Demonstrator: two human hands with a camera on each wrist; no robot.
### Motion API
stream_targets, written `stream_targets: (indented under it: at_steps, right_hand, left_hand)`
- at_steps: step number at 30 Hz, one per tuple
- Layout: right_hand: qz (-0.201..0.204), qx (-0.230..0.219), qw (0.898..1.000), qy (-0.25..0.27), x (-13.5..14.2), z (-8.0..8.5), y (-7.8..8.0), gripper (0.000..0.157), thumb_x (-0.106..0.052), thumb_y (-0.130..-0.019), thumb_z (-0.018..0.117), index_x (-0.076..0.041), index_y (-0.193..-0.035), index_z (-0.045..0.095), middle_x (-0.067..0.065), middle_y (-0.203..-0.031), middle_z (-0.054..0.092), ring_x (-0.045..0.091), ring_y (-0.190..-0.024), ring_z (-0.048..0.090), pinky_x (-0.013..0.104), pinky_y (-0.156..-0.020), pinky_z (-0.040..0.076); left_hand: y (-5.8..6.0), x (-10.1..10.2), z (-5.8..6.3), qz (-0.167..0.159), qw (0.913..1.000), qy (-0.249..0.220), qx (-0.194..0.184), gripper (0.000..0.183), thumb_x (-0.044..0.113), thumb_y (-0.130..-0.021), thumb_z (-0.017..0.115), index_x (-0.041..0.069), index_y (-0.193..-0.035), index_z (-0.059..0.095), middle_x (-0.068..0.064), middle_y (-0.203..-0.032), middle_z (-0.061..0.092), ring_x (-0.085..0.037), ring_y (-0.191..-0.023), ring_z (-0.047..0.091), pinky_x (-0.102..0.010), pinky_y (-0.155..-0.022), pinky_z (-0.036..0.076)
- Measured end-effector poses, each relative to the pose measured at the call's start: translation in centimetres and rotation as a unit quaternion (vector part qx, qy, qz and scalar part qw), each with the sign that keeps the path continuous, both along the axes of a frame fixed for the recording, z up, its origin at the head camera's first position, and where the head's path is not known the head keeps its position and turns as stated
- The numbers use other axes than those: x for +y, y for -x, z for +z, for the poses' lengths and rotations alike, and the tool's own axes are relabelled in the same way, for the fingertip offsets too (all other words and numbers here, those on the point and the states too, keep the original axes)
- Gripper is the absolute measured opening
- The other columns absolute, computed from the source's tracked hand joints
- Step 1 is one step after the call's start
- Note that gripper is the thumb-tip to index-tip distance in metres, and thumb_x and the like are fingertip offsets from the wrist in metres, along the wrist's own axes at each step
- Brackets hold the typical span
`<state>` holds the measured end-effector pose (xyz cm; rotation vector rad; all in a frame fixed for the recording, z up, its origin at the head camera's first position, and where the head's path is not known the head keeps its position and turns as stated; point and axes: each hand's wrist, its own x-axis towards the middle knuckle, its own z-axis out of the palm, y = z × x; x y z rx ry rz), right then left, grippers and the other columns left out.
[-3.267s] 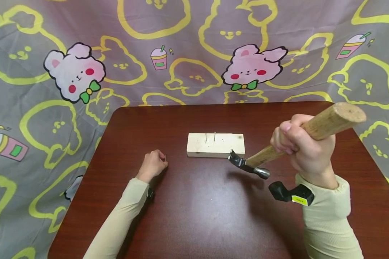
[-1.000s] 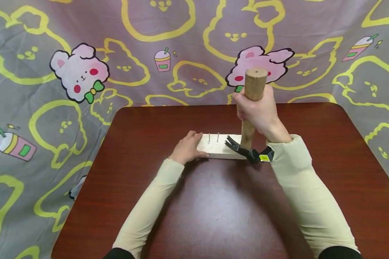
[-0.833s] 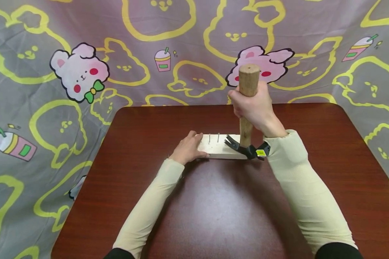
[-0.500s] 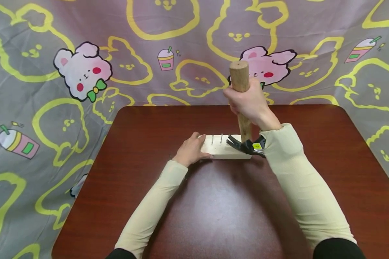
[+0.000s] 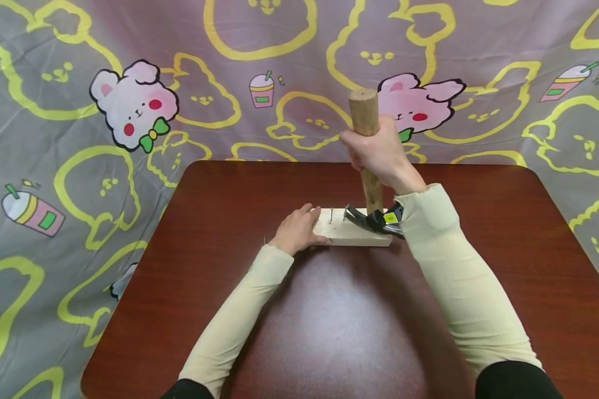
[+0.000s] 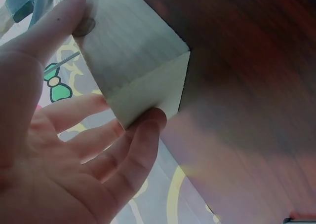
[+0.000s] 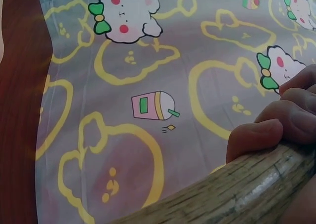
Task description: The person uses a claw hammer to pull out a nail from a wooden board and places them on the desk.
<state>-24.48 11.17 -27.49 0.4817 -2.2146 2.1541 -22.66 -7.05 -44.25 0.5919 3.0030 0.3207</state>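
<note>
A pale wooden block (image 5: 356, 235) lies on the table, with two nails standing up from its top. My left hand (image 5: 295, 230) grips the block's left end; in the left wrist view the thumb lies along its long side and the fingertips bend against its end. My right hand (image 5: 379, 151) holds a claw hammer (image 5: 372, 191) by its wooden handle, which points up. The hammer's claw is at the right nail (image 5: 345, 213), but whether it has caught the shank is too small to tell. The left nail (image 5: 331, 215) stands between claw and left hand.
Another nail (image 5: 265, 240) stands on the dark red-brown table (image 5: 219, 205), just left of my left wrist. A patterned cloth (image 5: 299, 66) hangs behind and along the sides of the table.
My left hand has set a nail down at the left and taken hold of the block. My right hand has brought the hammer over the block, turned upright, its claw sliding left to the right nail.
</note>
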Motion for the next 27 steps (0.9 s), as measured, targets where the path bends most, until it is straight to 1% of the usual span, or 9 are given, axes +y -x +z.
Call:
stream_targets:
  at_steps: [4,8,13,17,21,24,27]
  right_hand:
    - [0.009,0.001,1.0,0.018,-0.3,0.0,0.3,0.027,-0.003,-0.081,0.056,-0.006,-0.058,0.043,0.0,-0.043,0.04,0.013,-0.037,0.037,0.029,-0.037,0.032]
    - [0.017,-0.007,0.999,0.046,-0.4,0.0,0.4,0.028,-0.002,-0.082,0.056,-0.007,-0.058,0.042,-0.001,-0.044,0.038,0.011,-0.038,0.036,0.027,-0.037,0.03]
    - [0.019,-0.007,0.997,0.078,-0.3,0.0,0.5,0.031,-0.002,-0.085,0.058,-0.006,-0.058,0.044,-0.002,-0.045,0.037,0.01,-0.039,0.034,0.025,-0.038,0.03]
    - [0.018,0.002,0.995,0.098,-0.1,-0.1,0.5,0.031,-0.001,-0.085,0.059,-0.005,-0.057,0.046,-0.001,-0.045,0.037,0.01,-0.038,0.034,0.025,-0.038,0.03]
    - [0.015,0.018,0.993,0.113,0.2,-0.2,0.4,0.029,-0.001,-0.084,0.06,-0.004,-0.059,0.048,0.0,-0.045,0.039,0.012,-0.037,0.035,0.026,-0.037,0.031]
    - [0.013,0.031,0.992,0.119,0.5,-0.4,0.4,0.027,-0.001,-0.084,0.059,-0.004,-0.059,0.048,0.0,-0.045,0.039,0.012,-0.037,0.036,0.026,-0.037,0.032]
    - [0.019,0.038,0.991,0.128,0.7,-0.4,0.3,0.027,0.0,-0.084,0.058,-0.003,-0.059,0.049,0.0,-0.044,0.038,0.012,-0.036,0.035,0.027,-0.037,0.032]
  left_hand:
    - [0.0,0.0,0.1,0.002,1.0,0.007,-0.003,0.093,0.054,-0.069,0.08,0.009,-0.143,0.047,-0.016,-0.145,0.048,-0.034,-0.12,0.058,-0.042,-0.096,0.051]
    - [0.0,0.0,0.2,-0.001,0.9999,0.014,-0.002,0.092,0.054,-0.069,0.08,0.01,-0.143,0.047,-0.015,-0.144,0.049,-0.034,-0.118,0.06,-0.042,-0.095,0.051]
    - [0.0,0.1,0.5,-0.003,0.9996,0.028,-0.003,0.092,0.055,-0.07,0.079,0.009,-0.143,0.047,-0.015,-0.143,0.05,-0.033,-0.118,0.06,-0.041,-0.095,0.051]
    - [0.0,0.3,0.7,-0.009,0.9987,0.05,0.0,0.091,0.056,-0.071,0.078,0.009,-0.143,0.047,-0.014,-0.138,0.053,-0.031,-0.114,0.062,-0.04,-0.093,0.052]
    - [0.1,0.4,0.8,-0.013,0.9974,0.071,0.003,0.091,0.057,-0.071,0.077,0.008,-0.142,0.048,-0.012,-0.13,0.057,-0.029,-0.109,0.063,-0.038,-0.091,0.053]
    - [0.1,0.5,0.8,-0.016,0.9968,0.078,0.004,0.09,0.058,-0.071,0.077,0.008,-0.142,0.048,-0.011,-0.127,0.058,-0.027,-0.107,0.063,-0.037,-0.09,0.053]
    - [0.0,0.5,0.9,-0.017,0.9966,0.081,0.005,0.089,0.058,-0.072,0.077,0.008,-0.141,0.049,-0.011,-0.127,0.058,-0.028,-0.108,0.063,-0.037,-0.09,0.053]
